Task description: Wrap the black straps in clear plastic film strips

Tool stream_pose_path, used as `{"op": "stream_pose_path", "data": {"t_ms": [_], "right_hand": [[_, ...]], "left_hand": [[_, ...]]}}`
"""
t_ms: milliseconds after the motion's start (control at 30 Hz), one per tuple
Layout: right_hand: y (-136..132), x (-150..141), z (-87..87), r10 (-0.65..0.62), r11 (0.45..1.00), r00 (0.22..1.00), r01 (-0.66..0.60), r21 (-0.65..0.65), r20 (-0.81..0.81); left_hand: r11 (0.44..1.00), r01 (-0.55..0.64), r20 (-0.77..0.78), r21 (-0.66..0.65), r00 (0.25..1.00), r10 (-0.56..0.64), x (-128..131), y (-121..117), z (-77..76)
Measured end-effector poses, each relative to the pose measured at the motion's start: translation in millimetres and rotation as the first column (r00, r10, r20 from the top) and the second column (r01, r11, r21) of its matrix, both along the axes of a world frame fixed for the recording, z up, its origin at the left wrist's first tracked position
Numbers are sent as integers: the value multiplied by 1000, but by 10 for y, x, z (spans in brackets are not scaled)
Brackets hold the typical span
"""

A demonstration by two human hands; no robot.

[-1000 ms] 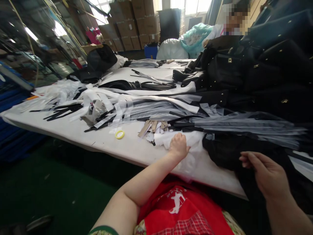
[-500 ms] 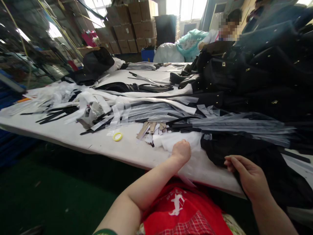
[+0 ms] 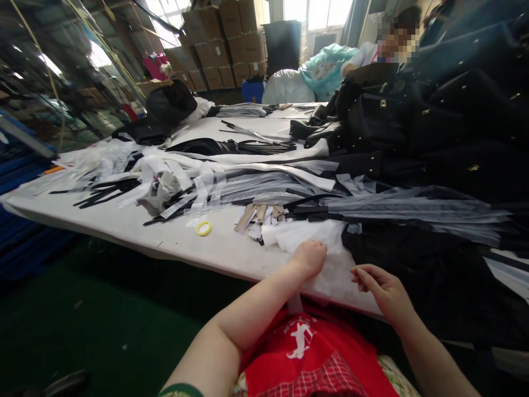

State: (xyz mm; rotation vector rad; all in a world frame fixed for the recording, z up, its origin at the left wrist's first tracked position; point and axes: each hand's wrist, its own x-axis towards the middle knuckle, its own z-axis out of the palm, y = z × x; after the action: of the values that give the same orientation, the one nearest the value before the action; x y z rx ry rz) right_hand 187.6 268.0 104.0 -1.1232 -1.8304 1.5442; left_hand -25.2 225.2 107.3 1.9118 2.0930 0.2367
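My left hand (image 3: pixel 309 257) is curled into a fist on a piece of thin white fabric (image 3: pixel 308 234) at the near edge of the white table (image 3: pixel 173 242). It seems to grip that fabric. My right hand (image 3: pixel 378 288) hovers just to its right, fingers bent and close together, at the edge of a black fabric piece (image 3: pixel 417 259). Whether the right hand grips anything is unclear.
A yellow ring (image 3: pixel 203 227) lies left of the hands, beside small tan strips (image 3: pixel 258 212). Black and clear strips (image 3: pixel 248 184) cover the table's middle. Black bags (image 3: pixel 413 121) pile up at right. Another person (image 3: pixel 374 52) sits at the far end. Cardboard boxes (image 3: pixel 223 38) stand behind.
My right hand has moved left along the black fabric toward my left hand. My left hand slid slightly toward me on the white fabric.
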Motion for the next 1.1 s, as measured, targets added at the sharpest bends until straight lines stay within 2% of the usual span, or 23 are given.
{"op": "stream_pose_path", "data": {"t_ms": [167, 300, 433, 533, 600, 633, 700, 767, 800, 833, 900, 967, 1033, 1100], "right_hand": [[-11, 25, -16, 11, 1000, 1000, -11, -7, -9], [-15, 48, -26, -12, 1000, 1000, 12, -25, 1], [-16, 1, -60, -26, 997, 1000, 27, -77, 7], [-24, -159, -103, 30, 986, 999, -32, -164, -13], [-35, -345, -138, 79, 960, 994, -95, -264, -71], [-39, -458, -155, 93, 934, 989, -127, -334, -116], [-33, -700, -182, 60, 858, 971, -168, -486, -230], [2, -933, -198, -76, 789, 945, -137, -599, -317], [33, -1035, -202, -153, 773, 928, -101, -627, -339], [70, -1125, -203, -218, 767, 912, -59, -638, -347], [146, -1264, -198, -293, 776, 894, 17, -630, -338], [183, -1361, -182, -303, 792, 897, 49, -608, -321], [141, -1439, -152, -271, 813, 911, 43, -580, -312], [6, -1518, -110, -194, 831, 932, -10, -556, -307]], "left_hand": [[998, -67, -21, 17, 998, 67, 290, 8, -8], [972, -227, 94, -52, 968, 231, 425, 30, -15], [958, -273, 238, -82, 929, 285, 234, 9, 44], [958, -268, 370, -104, 883, 287, -25, -85, 120], [964, -232, 469, -127, 842, 264, -172, -195, 168], [966, -217, 549, -138, 795, 257, -232, -264, 192], [966, -209, 744, -155, 618, 253, -331, -430, 242], [961, -214, 885, -173, 394, 247, -426, -635, 298], [959, -212, 914, -189, 318, 251, -480, -754, 326], [956, -207, 922, -209, 285, 263, -542, -885, 349], [945, -192, 911, -265, 273, 310, -688, -1185, 372], [926, -188, 882, -328, 290, 372, -855, -1523, 353], [901, -199, 827, -386, 358, 434, -1016, -1863, 305], [874, -215, 745, -436, 459, 485, -1132, -2146, 263]]}}
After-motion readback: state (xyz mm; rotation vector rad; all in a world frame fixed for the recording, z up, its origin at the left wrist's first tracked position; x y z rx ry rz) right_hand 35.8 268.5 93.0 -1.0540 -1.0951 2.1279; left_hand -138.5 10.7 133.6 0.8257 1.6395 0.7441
